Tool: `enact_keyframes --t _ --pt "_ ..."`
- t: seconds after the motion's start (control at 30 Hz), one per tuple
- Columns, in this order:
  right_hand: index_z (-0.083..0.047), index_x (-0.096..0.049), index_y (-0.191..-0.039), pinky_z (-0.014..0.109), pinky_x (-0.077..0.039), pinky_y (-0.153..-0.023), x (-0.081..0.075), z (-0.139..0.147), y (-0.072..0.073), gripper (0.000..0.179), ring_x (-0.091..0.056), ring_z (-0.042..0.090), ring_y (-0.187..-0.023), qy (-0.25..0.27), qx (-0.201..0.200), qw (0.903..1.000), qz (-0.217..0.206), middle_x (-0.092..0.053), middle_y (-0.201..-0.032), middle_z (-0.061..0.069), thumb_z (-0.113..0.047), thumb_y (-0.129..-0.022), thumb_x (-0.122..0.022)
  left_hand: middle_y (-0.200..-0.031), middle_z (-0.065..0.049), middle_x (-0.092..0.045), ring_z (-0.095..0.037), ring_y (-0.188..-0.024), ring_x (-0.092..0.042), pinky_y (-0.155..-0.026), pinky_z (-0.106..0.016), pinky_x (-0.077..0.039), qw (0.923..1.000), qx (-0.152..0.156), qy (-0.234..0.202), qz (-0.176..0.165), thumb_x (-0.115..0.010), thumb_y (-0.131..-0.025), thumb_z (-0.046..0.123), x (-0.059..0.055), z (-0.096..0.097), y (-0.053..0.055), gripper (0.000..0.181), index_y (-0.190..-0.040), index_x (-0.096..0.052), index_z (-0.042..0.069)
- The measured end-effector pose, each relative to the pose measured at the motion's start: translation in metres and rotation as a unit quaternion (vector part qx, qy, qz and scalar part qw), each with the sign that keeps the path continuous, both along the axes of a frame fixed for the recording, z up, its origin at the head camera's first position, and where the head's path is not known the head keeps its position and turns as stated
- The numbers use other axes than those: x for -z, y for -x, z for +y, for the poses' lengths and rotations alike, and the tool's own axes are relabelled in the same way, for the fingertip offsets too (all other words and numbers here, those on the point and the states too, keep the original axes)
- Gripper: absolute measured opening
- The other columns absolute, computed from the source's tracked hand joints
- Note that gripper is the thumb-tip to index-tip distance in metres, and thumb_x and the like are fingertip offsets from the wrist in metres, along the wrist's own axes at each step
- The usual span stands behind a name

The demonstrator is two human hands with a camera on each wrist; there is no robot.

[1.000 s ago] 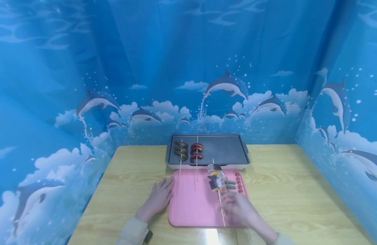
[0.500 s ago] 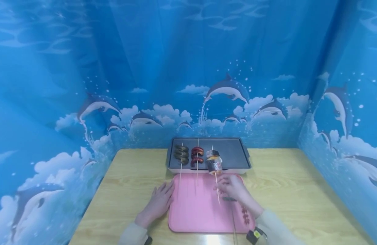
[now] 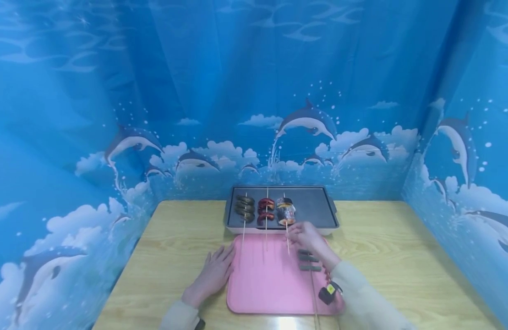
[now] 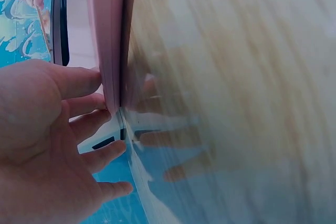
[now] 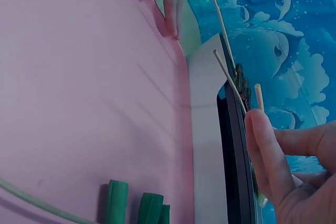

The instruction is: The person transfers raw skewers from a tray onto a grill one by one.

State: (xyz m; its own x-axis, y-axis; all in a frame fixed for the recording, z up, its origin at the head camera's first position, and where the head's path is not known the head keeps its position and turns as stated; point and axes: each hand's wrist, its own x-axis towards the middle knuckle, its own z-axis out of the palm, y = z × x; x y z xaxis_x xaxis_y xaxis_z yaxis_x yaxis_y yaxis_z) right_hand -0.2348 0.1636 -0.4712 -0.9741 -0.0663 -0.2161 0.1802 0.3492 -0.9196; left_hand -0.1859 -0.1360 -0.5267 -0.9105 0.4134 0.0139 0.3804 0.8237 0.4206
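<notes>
My right hand (image 3: 305, 236) pinches the bare stick of a skewer of silver-skinned fish-like pieces (image 3: 286, 213). Those pieces lie over the middle of the dark griddle (image 3: 313, 206), and the stick sticks out over the pink tray (image 3: 262, 288). In the right wrist view, the thumb and fingers of the right hand (image 5: 283, 177) close around a stick (image 5: 259, 95). With fingers straight, my left hand (image 3: 212, 272) touches the tray's left edge; the left wrist view shows its fingertips against the pink rim (image 4: 107, 40).
A skewer of dark green-brown pieces (image 3: 244, 208) and one of dark red pieces (image 3: 265, 211) lie left on the griddle. On the tray's right is a skewer of green pieces (image 3: 309, 268); small red pieces (image 3: 327, 274) are partly hidden by the right forearm. Wood-grain table (image 3: 385, 256) surrounds them.
My right hand has carried the fish-like skewer forward and slightly left, from above the tray onto the griddle beside the red skewer. The left hand has stayed at the tray edge.
</notes>
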Motion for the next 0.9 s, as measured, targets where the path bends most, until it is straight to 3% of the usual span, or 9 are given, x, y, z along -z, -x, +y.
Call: enact_keyframes --t 0.17,0.33,0.47,0.7,0.9 --pt "0.014 -0.063 -0.113 0.036 -0.064 -0.068 0.003 -0.001 0.006 0.023 -0.068 0.014 -0.067 -0.002 0.022 0.9997 -0.009 -0.072 -0.097 0.029 0.001 -0.094 -0.066 -0.16 -0.019 -0.036 -0.048 -0.146 -0.03 -0.115 -0.075 -0.017 1.0 0.002 0.001 0.0 -0.052 -0.105 0.016 0.003 0.0 -0.001 0.05 -0.15 -0.043 -0.002" --pt "0.008 -0.069 -0.105 0.04 -0.063 -0.072 0.008 -0.001 0.005 0.016 -0.069 0.017 -0.069 -0.044 0.04 0.9981 -0.015 -0.073 -0.087 0.014 -0.003 -0.093 -0.068 -0.159 -0.02 -0.038 -0.049 -0.145 -0.031 -0.114 -0.076 -0.018 0.9999 0.008 -0.003 0.006 -0.053 -0.104 0.015 0.006 0.0 -0.001 0.05 -0.149 -0.044 -0.003" --pt "0.007 -0.07 -0.104 0.04 -0.064 -0.071 0.012 0.002 0.004 0.014 -0.071 0.02 -0.069 -0.032 0.043 0.9983 -0.023 -0.074 -0.086 0.014 -0.004 -0.095 -0.067 -0.159 -0.02 -0.038 -0.05 -0.145 -0.032 -0.114 -0.075 -0.019 0.9999 0.009 -0.003 0.009 -0.053 -0.104 0.015 0.007 0.0 -0.001 0.05 -0.149 -0.045 -0.003" --pt "0.002 -0.071 -0.111 0.033 -0.061 -0.071 0.019 0.011 0.003 0.026 -0.068 0.017 -0.077 -0.074 0.038 0.9958 0.036 -0.074 -0.096 0.012 -0.02 -0.1 -0.063 -0.159 -0.02 -0.038 -0.049 -0.145 -0.032 -0.114 -0.075 -0.019 0.9999 0.009 -0.004 0.014 -0.053 -0.104 0.015 0.007 -0.001 -0.001 0.05 -0.149 -0.044 -0.003" --pt "0.005 -0.067 -0.116 0.042 -0.063 -0.077 0.009 0.021 -0.009 0.028 -0.073 0.027 -0.083 0.011 0.043 0.9984 0.035 -0.073 -0.104 0.018 -0.018 -0.104 -0.058 -0.159 -0.02 -0.038 -0.049 -0.145 -0.032 -0.114 -0.075 -0.019 0.9998 0.008 -0.004 0.016 -0.053 -0.104 0.015 0.006 -0.002 0.0 0.049 -0.149 -0.044 -0.003"
